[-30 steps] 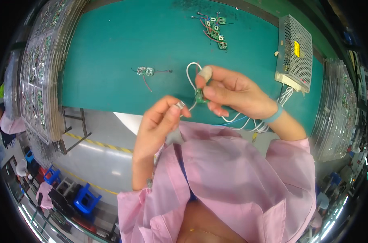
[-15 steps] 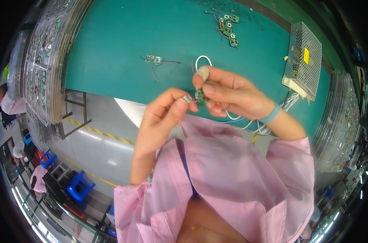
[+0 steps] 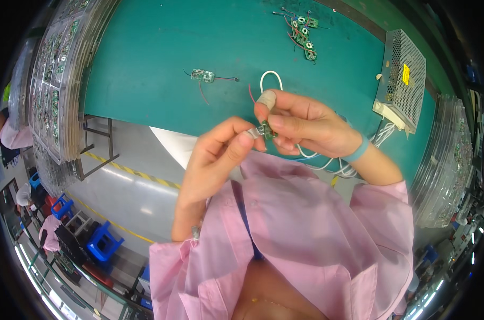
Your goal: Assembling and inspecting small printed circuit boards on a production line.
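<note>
Over the near edge of the green table, my right hand (image 3: 306,122) pinches a small green circuit board (image 3: 267,129) between thumb and fingers. A thin red wire (image 3: 251,94) sticks up beside that hand, and a pale covering wraps its index fingertip. My left hand (image 3: 223,149) comes up to the board's left side, thumb and index finger pressed together, with a whitish covering at the tips. What these fingers pinch, if anything, is too small to make out. Another circuit board (image 3: 203,76) with wires lies on the table beyond my left hand.
Several wired circuit boards (image 3: 304,34) lie in a cluster at the far side. A perforated metal power supply (image 3: 404,80) stands at right, with white cables (image 3: 383,133) beside it. Stacked clear trays of boards (image 3: 55,101) rise at left; more trays (image 3: 447,160) stand at right.
The circuit board in my right hand has turned slightly, showing more of its green face. Both hands stay close together, the left fingers shifted a little to the right.
</note>
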Demonstrator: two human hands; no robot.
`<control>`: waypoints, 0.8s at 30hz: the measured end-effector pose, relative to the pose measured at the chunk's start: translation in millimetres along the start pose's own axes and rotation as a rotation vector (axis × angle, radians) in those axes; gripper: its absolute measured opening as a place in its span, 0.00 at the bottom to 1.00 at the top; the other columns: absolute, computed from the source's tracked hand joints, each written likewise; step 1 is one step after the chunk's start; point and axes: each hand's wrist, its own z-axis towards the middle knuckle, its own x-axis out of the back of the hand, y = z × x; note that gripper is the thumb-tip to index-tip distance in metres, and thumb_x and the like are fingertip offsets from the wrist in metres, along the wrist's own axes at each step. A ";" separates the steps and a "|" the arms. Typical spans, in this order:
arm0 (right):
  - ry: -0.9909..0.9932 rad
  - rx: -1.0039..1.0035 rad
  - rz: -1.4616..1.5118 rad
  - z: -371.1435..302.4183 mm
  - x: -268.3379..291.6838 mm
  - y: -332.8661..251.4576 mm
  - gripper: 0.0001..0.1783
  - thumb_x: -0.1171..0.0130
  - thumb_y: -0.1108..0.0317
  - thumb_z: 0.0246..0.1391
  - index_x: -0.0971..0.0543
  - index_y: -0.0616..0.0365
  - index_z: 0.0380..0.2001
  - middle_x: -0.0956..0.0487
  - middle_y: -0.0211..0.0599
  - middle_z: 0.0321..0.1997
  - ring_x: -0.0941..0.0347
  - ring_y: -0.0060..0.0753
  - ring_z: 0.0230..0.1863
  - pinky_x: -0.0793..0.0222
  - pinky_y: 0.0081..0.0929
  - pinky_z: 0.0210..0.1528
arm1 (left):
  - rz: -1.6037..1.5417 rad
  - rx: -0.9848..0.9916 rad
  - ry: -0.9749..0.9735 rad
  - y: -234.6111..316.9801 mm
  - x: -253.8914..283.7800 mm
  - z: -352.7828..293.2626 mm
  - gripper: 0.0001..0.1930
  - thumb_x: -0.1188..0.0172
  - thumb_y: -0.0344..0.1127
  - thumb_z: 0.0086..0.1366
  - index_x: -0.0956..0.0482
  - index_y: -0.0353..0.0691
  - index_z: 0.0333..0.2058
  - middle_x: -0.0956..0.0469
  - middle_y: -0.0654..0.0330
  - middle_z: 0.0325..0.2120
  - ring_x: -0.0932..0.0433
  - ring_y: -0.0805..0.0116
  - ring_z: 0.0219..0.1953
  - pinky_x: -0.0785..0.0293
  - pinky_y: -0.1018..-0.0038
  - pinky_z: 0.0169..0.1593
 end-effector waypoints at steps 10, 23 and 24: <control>0.000 0.007 -0.041 3.2 0.2 0.8 0.08 0.52 0.71 0.60 0.32 0.59 0.42 0.32 0.28 0.28 0.43 0.15 0.22 0.46 0.11 0.24 | 0.009 0.013 -0.020 1.1 0.9 2.8 0.08 0.51 0.34 0.67 0.25 0.36 0.34 0.25 0.66 0.28 0.36 0.82 0.28 0.40 0.88 0.35; -0.036 -0.149 -0.584 -0.3 6.2 -7.2 0.11 0.53 0.62 0.63 0.32 0.59 0.41 0.31 0.27 0.25 0.39 0.16 0.24 0.42 0.12 0.26 | 0.194 0.089 -0.109 0.6 11.0 5.8 0.09 0.50 0.36 0.67 0.26 0.37 0.32 0.27 0.67 0.25 0.36 0.81 0.26 0.39 0.87 0.34; -0.033 -0.144 -0.583 -0.5 6.1 -8.1 0.11 0.53 0.62 0.63 0.32 0.59 0.41 0.31 0.27 0.25 0.39 0.16 0.24 0.42 0.12 0.26 | 0.197 0.090 -0.113 0.2 10.5 6.0 0.09 0.50 0.36 0.67 0.26 0.37 0.32 0.27 0.67 0.25 0.36 0.81 0.26 0.39 0.87 0.34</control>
